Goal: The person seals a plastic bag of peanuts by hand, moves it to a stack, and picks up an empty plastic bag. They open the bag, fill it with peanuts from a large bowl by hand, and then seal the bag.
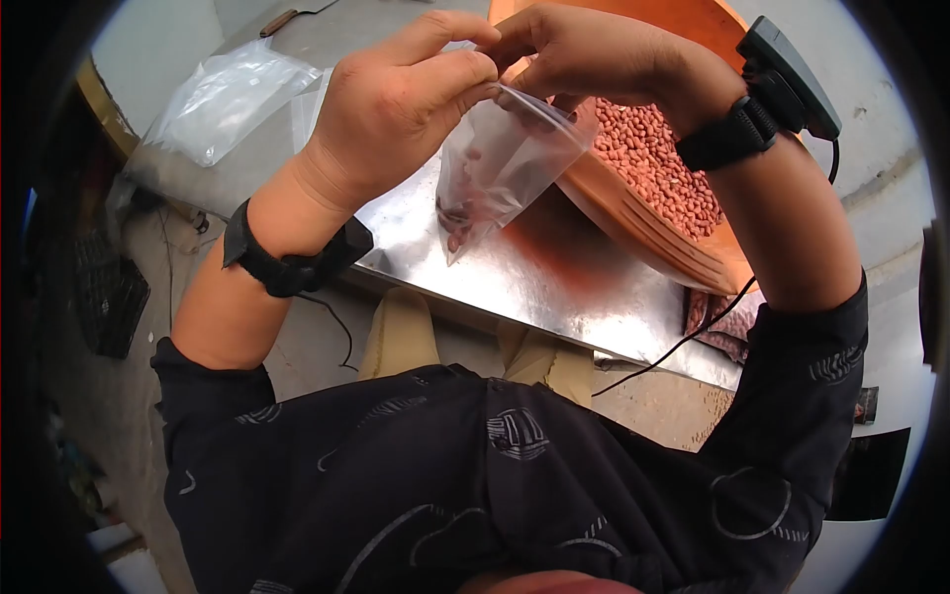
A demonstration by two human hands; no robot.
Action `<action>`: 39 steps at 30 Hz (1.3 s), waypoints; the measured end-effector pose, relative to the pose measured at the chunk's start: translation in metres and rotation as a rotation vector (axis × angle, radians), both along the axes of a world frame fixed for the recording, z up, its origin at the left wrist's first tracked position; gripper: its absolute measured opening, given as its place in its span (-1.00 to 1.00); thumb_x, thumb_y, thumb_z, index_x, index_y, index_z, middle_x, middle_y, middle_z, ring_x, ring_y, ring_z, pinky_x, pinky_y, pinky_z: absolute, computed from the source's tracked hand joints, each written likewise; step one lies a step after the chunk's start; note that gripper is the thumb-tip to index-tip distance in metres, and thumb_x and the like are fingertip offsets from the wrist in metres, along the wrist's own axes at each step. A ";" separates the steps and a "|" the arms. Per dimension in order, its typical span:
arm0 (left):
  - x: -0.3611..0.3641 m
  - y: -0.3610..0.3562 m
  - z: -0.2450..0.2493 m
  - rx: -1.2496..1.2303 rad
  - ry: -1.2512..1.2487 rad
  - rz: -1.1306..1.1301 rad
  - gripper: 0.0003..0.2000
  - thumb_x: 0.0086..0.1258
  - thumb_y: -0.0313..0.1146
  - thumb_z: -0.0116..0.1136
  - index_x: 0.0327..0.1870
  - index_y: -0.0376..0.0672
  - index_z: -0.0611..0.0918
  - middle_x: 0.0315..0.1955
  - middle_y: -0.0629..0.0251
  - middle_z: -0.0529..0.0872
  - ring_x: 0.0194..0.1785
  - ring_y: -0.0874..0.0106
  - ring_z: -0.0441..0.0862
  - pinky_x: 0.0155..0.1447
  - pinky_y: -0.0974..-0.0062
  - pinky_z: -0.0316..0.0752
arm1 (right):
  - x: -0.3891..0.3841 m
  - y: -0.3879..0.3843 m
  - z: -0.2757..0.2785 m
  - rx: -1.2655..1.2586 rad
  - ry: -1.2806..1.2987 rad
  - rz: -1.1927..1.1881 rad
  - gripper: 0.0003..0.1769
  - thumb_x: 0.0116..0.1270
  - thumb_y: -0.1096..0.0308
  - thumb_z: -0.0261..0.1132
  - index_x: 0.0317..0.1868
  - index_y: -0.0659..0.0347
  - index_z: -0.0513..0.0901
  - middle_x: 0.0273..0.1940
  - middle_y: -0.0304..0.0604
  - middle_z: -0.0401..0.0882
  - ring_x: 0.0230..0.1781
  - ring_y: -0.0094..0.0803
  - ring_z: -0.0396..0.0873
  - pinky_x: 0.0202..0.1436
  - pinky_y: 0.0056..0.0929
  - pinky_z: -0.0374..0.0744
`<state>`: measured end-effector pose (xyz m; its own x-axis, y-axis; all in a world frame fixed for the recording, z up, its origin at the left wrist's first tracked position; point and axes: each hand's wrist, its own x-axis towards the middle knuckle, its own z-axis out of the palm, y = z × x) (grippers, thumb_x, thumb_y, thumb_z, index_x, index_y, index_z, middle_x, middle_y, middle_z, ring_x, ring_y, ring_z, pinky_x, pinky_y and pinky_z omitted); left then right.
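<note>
Just over the near edge of the shiny worktop (534,282), the left hand (396,109) and the right hand (594,54) pinch the top strip of a small clear bag (500,163) between thumb and fingers. A few peanuts (455,223) lie in its lower corner (the bag hangs tilted). Behind it stands an orange basin (633,233) of peanuts; farther left lie empty clear bags (228,99).

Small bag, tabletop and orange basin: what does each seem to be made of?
Small bag: thin clear plastic film, glossy; the peanuts inside show through and it creases.
Tabletop: probably sheet metal, shiny; it reflects an orange glow.
Basin: likely moulded plastic, smooth orange with a ridged wall, not certain.
</note>
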<state>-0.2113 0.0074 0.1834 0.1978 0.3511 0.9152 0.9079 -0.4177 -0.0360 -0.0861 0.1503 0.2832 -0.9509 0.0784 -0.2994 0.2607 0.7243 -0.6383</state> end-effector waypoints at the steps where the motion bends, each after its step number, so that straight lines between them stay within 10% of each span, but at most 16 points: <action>1: 0.000 -0.001 0.003 -0.003 0.010 -0.008 -0.87 0.18 -0.58 0.34 -0.27 -0.28 0.65 -0.12 0.23 0.68 -0.35 0.42 0.65 -0.27 0.58 0.58 | 0.000 0.003 -0.001 -0.030 0.008 -0.002 -0.59 0.26 0.44 0.33 0.11 0.42 0.57 -0.23 -0.13 0.63 -0.31 -0.46 0.60 -0.30 -0.50 0.60; 10: -0.012 -0.015 0.014 -0.247 0.149 -0.033 -0.88 0.21 -0.59 0.30 -0.25 -0.26 0.63 -0.30 0.26 0.62 -0.33 0.38 0.59 -0.29 0.47 0.49 | 0.009 0.016 0.000 0.316 0.185 0.164 -0.57 0.30 0.39 0.32 0.14 0.38 0.53 -0.08 -0.06 0.65 -0.13 -0.39 0.65 -0.11 -0.49 0.63; 14: -0.006 -0.018 0.023 -0.264 0.078 -0.077 -0.90 0.20 -0.51 0.30 -0.29 -0.21 0.64 -0.37 0.23 0.60 -0.36 0.24 0.57 -0.28 0.39 0.50 | 0.022 0.038 0.013 -0.076 0.176 -0.128 -0.84 0.37 0.44 0.24 -0.08 0.29 0.61 -0.33 -0.26 0.61 -0.35 -0.54 0.62 -0.29 -0.55 0.59; 19: -0.007 -0.012 0.018 -0.225 0.033 -0.098 -0.89 0.19 -0.54 0.31 -0.28 -0.23 0.64 -0.34 0.24 0.61 -0.34 0.27 0.59 -0.28 0.41 0.50 | 0.028 0.142 -0.016 0.144 0.217 -0.348 -0.72 0.35 0.34 0.29 0.03 0.25 0.62 -0.27 -0.32 0.63 -0.26 -0.58 0.62 -0.17 -0.55 0.62; 29: -0.015 -0.015 0.020 -0.217 0.074 -0.108 -0.84 0.17 -0.65 0.26 -0.22 -0.31 0.64 -0.28 0.17 0.62 -0.36 0.38 0.57 -0.31 0.53 0.49 | 0.041 0.285 -0.085 0.724 -0.102 -0.571 -0.19 0.28 -0.03 0.33 0.42 0.22 0.31 0.41 0.09 0.28 0.36 -0.04 0.36 0.16 0.04 0.55; 33: -0.019 -0.015 0.016 -0.207 0.060 -0.122 -0.83 0.15 -0.64 0.28 -0.22 -0.31 0.64 -0.26 0.14 0.62 -0.34 0.38 0.57 -0.29 0.54 0.49 | 0.059 0.313 -0.096 0.946 -0.419 -0.560 -0.09 0.29 -0.25 0.20 0.35 0.39 0.35 0.32 0.24 0.38 0.34 0.01 0.37 0.35 -0.17 0.38; 39: -0.020 -0.019 0.022 -0.142 0.119 -0.029 -0.82 0.12 -0.60 0.33 -0.24 -0.31 0.66 -0.28 0.15 0.60 -0.40 0.43 0.49 -0.37 0.54 0.39 | 0.061 0.272 -0.133 0.651 -0.062 -0.529 -0.05 0.32 -0.32 0.13 0.40 0.35 0.27 0.33 0.30 0.33 0.36 0.09 0.33 0.40 -0.17 0.33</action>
<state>-0.2312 -0.0115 0.2052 0.3136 0.4679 0.8262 0.8883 -0.4520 -0.0812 -0.0255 0.4221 0.1506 -0.7237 0.6842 -0.0905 0.6901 0.7155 -0.1087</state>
